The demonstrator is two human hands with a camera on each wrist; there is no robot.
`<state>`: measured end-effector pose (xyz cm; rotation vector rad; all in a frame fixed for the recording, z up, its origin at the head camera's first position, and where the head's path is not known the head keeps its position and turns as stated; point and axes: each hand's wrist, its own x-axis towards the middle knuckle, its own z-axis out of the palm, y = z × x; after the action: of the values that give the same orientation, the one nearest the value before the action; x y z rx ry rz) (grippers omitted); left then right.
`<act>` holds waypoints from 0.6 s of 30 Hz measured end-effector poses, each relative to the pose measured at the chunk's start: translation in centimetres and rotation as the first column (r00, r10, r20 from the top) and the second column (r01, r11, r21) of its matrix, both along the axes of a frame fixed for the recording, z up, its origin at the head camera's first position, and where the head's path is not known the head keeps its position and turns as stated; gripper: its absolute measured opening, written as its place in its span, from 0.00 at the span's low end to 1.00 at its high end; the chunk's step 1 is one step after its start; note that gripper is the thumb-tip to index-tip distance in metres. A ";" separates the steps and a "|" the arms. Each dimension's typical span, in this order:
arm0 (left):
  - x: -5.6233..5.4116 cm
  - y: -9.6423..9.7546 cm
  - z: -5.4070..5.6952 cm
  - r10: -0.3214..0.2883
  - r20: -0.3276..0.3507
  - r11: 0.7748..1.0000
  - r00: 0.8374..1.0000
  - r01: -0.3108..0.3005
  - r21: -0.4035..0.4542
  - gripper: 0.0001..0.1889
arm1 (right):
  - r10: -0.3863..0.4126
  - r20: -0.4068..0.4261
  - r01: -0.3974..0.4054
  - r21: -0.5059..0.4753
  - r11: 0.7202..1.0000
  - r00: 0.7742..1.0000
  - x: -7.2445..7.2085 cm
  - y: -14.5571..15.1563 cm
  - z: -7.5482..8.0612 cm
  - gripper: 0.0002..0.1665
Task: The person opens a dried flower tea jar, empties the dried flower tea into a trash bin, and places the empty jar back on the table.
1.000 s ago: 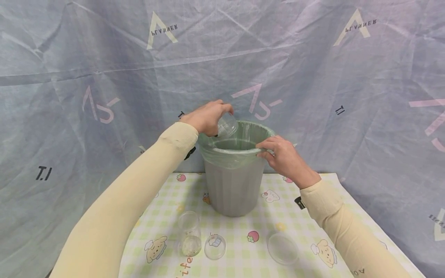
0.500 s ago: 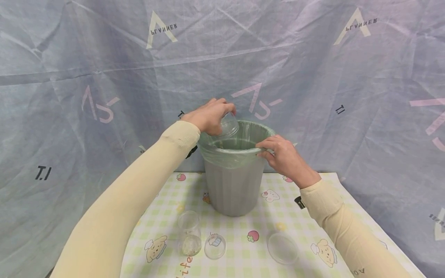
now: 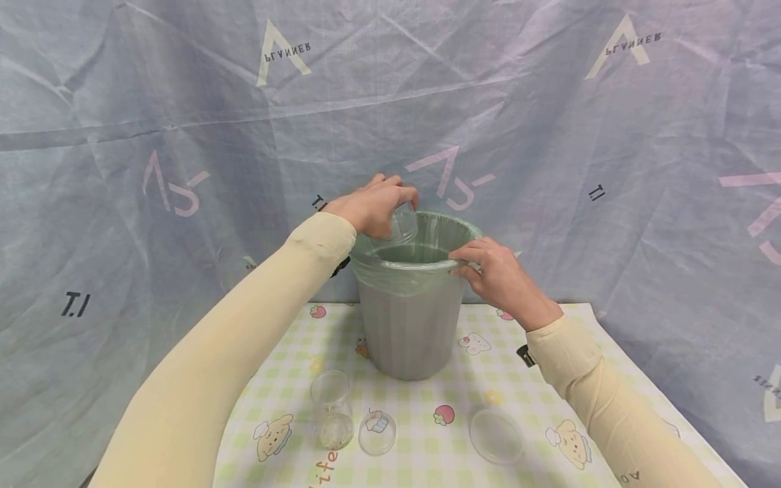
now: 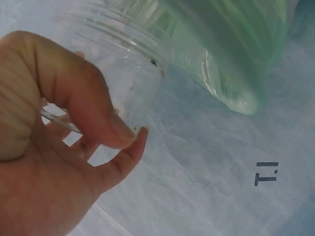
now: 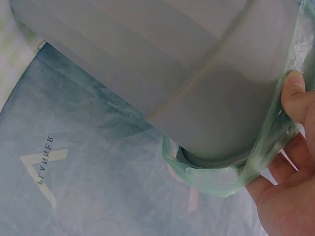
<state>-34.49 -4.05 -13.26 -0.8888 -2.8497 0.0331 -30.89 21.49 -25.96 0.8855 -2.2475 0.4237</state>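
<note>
My left hand (image 3: pixel 369 207) grips a clear plastic jar (image 3: pixel 404 225) tipped mouth-down over the opening of a grey trash bin (image 3: pixel 411 332). A few small dark specks show on the jar's wall in the left wrist view, where the thumb and fingers (image 4: pixel 120 164) curl round it. The bin stands upright, lined with a pale green bag (image 3: pixel 396 278) folded over its rim. At the near right of that rim, my right hand (image 3: pixel 503 281) pinches the bag and edge between thumb and fingers. What lies at the bottom of the bin is hidden.
A second clear jar (image 3: pixel 333 410) stands in front of the bin, left of centre. Beside it lies a small clear round lid (image 3: pixel 377 434); a larger clear lid (image 3: pixel 497 436) is at the right. A checked tablecloth (image 3: pixel 421 468) covers the table, with a grey-blue curtain (image 3: pixel 183 81) behind.
My left hand has shifted slightly right with the jar, which tips further down over the bin. The right hand keeps its hold on the rim.
</note>
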 end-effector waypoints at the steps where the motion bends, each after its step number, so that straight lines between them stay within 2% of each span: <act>1: 0.0 0.1 0.0 0.000 0.004 1.000 1.000 0.000 -0.001 0.35 | 0.000 -0.001 0.000 0.001 1.000 1.000 0.0 0.0 0.0 0.18; 10: 0.5 0.7 -0.1 0.011 -0.029 1.000 1.000 -0.012 -0.023 0.32 | 0.002 -0.009 -0.002 0.006 1.000 1.000 0.0 0.0 0.0 0.18; 18: 0.4 0.9 -0.4 0.014 -0.051 0.999 0.999 -0.015 -0.036 0.30 | -0.002 0.002 0.002 0.001 1.000 1.000 0.0 0.0 0.1 0.18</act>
<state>-34.04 -3.13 -13.62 -0.8615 -2.8167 0.1083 -30.85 21.48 -25.85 0.8838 -2.2506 0.4223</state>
